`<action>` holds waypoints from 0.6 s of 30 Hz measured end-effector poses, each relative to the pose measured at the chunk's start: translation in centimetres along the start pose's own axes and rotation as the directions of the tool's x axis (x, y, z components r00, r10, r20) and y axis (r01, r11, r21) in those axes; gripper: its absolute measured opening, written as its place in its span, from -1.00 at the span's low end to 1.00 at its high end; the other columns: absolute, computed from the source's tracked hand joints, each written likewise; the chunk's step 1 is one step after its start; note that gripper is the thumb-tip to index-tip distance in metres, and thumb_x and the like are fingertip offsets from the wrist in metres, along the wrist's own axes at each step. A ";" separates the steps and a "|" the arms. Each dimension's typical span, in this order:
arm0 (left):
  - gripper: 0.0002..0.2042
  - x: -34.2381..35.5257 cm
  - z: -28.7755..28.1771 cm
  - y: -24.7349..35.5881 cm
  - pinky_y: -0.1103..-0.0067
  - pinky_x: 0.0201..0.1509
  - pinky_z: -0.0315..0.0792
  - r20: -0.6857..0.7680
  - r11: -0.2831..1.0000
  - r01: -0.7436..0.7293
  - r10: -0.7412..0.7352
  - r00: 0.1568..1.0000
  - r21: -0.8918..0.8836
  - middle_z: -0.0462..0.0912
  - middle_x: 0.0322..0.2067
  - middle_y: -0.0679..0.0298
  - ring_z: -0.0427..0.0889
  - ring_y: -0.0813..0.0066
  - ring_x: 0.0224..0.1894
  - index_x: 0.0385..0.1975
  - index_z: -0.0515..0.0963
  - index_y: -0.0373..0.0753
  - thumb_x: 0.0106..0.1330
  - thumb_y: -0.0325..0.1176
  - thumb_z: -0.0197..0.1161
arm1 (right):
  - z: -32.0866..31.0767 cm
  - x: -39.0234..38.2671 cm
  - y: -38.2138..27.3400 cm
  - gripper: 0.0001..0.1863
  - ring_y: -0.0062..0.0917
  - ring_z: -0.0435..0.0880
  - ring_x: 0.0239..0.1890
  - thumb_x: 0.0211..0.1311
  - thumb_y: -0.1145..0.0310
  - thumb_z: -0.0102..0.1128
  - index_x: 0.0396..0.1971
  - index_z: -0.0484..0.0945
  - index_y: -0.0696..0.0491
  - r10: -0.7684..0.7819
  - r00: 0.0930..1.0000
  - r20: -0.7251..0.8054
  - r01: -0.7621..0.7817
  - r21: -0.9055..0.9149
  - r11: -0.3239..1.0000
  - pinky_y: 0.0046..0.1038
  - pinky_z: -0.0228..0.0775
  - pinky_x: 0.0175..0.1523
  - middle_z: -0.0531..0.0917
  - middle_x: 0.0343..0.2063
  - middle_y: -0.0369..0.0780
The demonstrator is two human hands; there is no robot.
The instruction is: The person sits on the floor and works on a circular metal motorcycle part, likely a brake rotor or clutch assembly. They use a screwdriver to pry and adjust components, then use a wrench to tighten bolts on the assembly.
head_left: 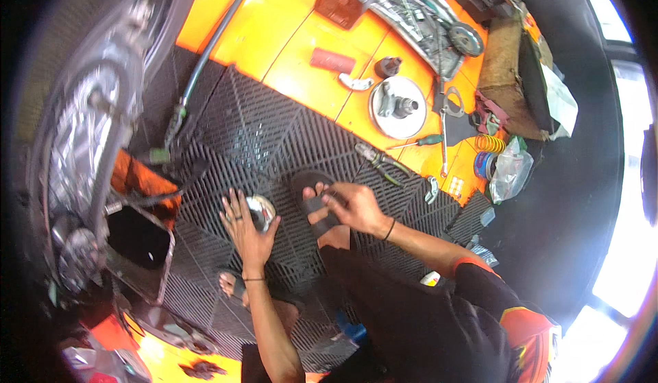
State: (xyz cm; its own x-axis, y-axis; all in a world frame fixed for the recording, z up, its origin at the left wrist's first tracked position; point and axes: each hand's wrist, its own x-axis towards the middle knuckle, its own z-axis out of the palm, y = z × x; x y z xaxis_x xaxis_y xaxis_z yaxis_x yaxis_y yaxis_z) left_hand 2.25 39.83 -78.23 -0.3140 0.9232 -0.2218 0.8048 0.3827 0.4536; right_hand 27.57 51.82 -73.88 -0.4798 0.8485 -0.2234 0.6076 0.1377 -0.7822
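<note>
My left hand [248, 237] reaches down with fingers spread beside a round, shiny metal part [261, 213] on the black floor mat. The part shows between thumb and fingers, partly covered by the hand; whether the palm presses on it I cannot tell. My right hand [358, 209] is closed in a pinch just above my sandalled foot [317, 205]. Something dark may be at its fingertips, too small to name. Beyond that hand, green-handled pliers [384, 165] lie on the mat. A curved brake shoe [431, 189] rests farther right.
A wheel hub [399, 107], a screwdriver [419, 141], a wrench [444, 143] and a yellow spring [490, 144] lie on orange tiles. A tray of tools [418, 23] is at the back, a cardboard box [504, 67] to the right. A motorcycle [89, 122] stands left, beside a black container [140, 246].
</note>
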 end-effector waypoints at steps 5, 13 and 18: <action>0.07 0.3 -0.3 0.2 0.02 0.64 -0.34 0.063 0.995 -0.034 0.028 0.998 0.090 -0.12 0.60 0.07 -0.27 -0.05 0.64 0.56 -0.01 -0.29 0.19 0.16 0.41 | 0.8 0.5 -0.7 -0.61 -0.04 0.74 -0.33 0.42 0.07 0.18 -0.18 0.63 0.16 -0.049 0.999 0.007 0.049 -0.027 0.998 -0.08 0.57 -0.23 0.72 -0.42 0.01; 0.07 -0.1 0.0 0.7 0.00 0.63 -0.37 0.047 0.993 -0.052 0.047 0.998 0.106 -0.16 0.61 0.06 -0.29 -0.08 0.63 0.57 -0.04 -0.27 0.20 0.11 0.42 | -2.4 -0.6 0.5 -0.63 -0.07 0.75 -0.33 0.40 0.10 0.21 -0.17 0.65 0.16 -0.055 0.989 -0.140 0.067 0.082 0.994 -0.14 0.59 -0.22 0.73 -0.42 -0.01; 0.09 0.3 0.0 0.6 -0.04 0.62 -0.40 0.078 0.998 0.013 -0.018 0.997 0.066 -0.15 0.60 0.03 -0.31 -0.14 0.63 0.56 0.00 -0.28 0.14 0.16 0.44 | -7.5 0.2 1.8 -0.75 -0.15 0.73 -0.44 0.32 0.23 0.31 -0.25 0.67 0.14 -0.043 0.966 -0.255 0.066 0.083 0.994 -0.22 0.57 -0.28 0.71 -0.45 -0.04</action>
State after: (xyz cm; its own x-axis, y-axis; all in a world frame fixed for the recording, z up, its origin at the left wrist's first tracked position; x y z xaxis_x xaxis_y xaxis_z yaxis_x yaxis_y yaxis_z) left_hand 2.62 40.29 -78.01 -0.2881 0.9105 -0.2968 0.8322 0.3914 0.3928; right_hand 33.31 56.05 -70.92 -0.3279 0.9441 -0.0335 0.5197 0.1507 -0.8409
